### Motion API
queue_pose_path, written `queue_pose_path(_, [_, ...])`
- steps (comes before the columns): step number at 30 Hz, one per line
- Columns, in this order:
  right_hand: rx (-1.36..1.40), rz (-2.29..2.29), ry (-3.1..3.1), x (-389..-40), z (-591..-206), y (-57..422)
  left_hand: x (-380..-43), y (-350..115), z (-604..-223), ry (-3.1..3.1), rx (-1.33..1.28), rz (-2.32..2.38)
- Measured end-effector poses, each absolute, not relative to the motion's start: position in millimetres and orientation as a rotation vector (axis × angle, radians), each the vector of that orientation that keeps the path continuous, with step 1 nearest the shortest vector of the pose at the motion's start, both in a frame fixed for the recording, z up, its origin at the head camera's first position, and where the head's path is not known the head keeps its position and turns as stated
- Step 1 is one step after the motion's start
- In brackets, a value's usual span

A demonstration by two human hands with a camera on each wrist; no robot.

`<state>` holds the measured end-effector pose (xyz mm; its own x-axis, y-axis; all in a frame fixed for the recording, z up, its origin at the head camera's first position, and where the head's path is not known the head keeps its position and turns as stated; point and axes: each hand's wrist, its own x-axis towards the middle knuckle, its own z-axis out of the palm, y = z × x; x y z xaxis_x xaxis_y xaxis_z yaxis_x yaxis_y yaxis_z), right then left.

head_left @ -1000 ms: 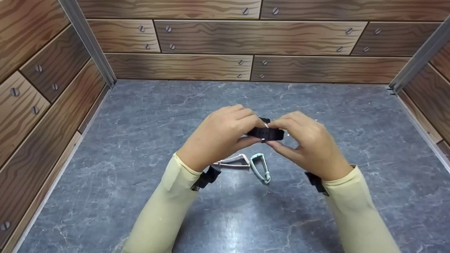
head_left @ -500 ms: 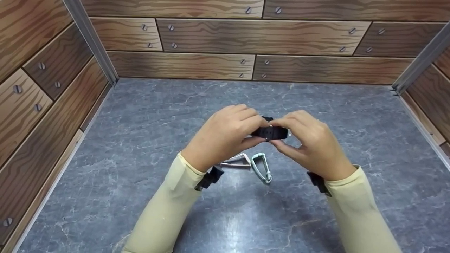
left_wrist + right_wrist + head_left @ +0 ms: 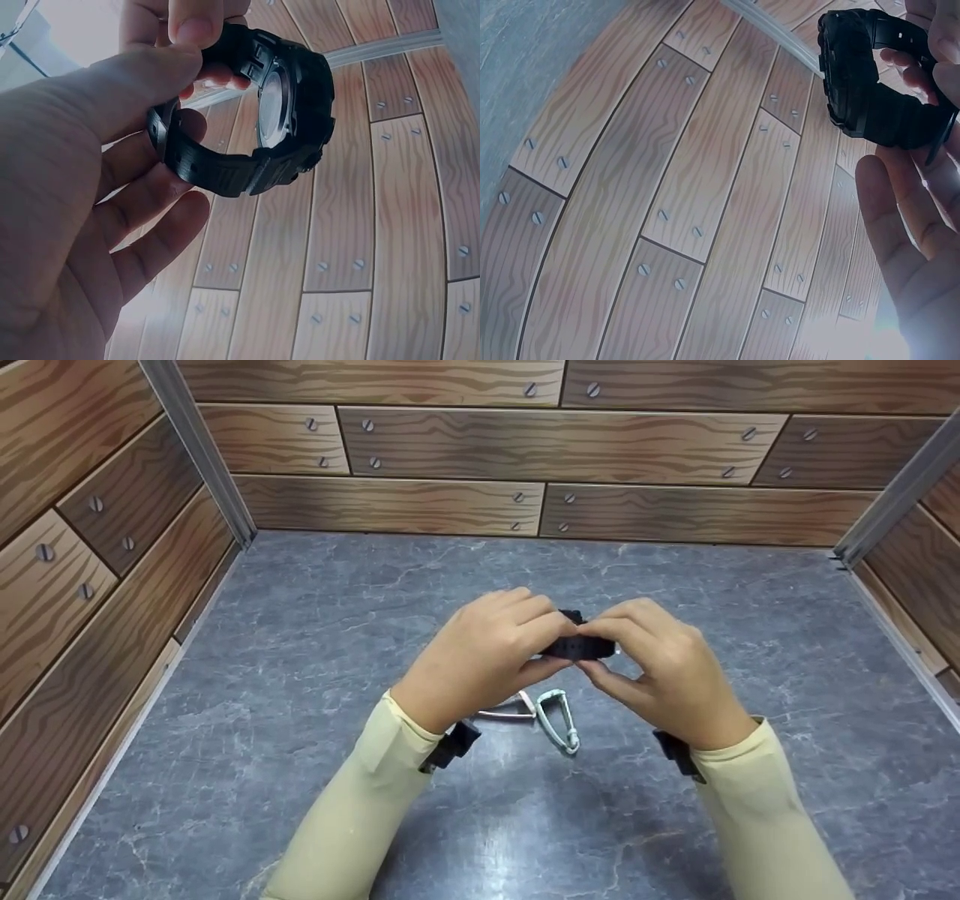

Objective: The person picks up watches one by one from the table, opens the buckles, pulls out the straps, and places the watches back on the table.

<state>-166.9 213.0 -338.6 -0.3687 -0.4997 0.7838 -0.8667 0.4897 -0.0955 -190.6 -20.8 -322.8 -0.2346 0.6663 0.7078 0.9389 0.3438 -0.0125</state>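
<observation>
A black wristwatch (image 3: 589, 649) is held above the table between both hands. Its thick case (image 3: 296, 105) and metal back show in the left wrist view, with the strap curved into a loop. My left hand (image 3: 495, 645) pinches the strap between thumb and fingers near where the strap ends meet. From the other side, my right hand (image 3: 656, 664) pinches the same strap area, its fingertips touching or nearly touching the left ones. In the right wrist view the watch (image 3: 855, 75) hangs from the fingertips. The fingertips partly hide the buckle area.
On the grey marbled table (image 3: 300, 660), below the hands, lie a mint-green carabiner-like loop (image 3: 559, 724) and a pinkish one (image 3: 517, 712), partly hidden by my left hand. Wood-patterned walls (image 3: 450, 446) enclose the table at the back and sides.
Both hands and the watch have shifted slightly right in the head view, which itself moved a little. The metal glint at the strap is now covered by the fingertips.
</observation>
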Motion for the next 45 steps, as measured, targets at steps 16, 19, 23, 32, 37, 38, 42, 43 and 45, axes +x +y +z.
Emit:
queue_pose_path(16, [1.103, 0.635, -2.052, -165.6, -338.7, 213.8, -188.4, -18.9, -323.7, -2.029, -1.367, -0.524])
queue_pose_path(19, [1.102, 0.638, -2.045, -165.8, -338.4, 213.8, -188.0, -19.1, -322.7, -2.03, -1.369, -0.519])
queue_pose_path(23, [1.102, 0.645, -2.047, -166.0, -338.8, 213.7, -188.3, -20.0, -322.6, -2.027, -1.373, -0.525])
queue_pose_path(32, [1.098, 0.643, -2.058, -164.9, -338.5, 214.0, -188.7, -20.6, -323.4, -2.03, -1.382, -0.56])
queue_pose_path(37, [1.094, 0.644, -2.058, -162.8, -337.8, 213.9, -188.0, -21.1, -322.5, -2.024, -1.384, -0.575])
queue_pose_path(38, [1.094, 0.644, -2.058, -162.7, -337.6, 213.7, -188.1, -21.2, -322.3, -2.024, -1.384, -0.574])
queue_pose_path(42, [1.098, 0.636, -2.062, -162.6, -337.4, 212.8, -187.7, -21.4, -321.7, -2.036, -1.382, -0.565])
queue_pose_path(43, [1.098, 0.633, -2.064, -162.7, -337.4, 212.7, -187.6, -21.5, -321.7, -2.039, -1.382, -0.565])
queue_pose_path(45, [1.1, 0.63, -2.063, -162.7, -337.4, 212.3, -187.2, -21.7, -321.8, -2.041, -1.38, -0.562])
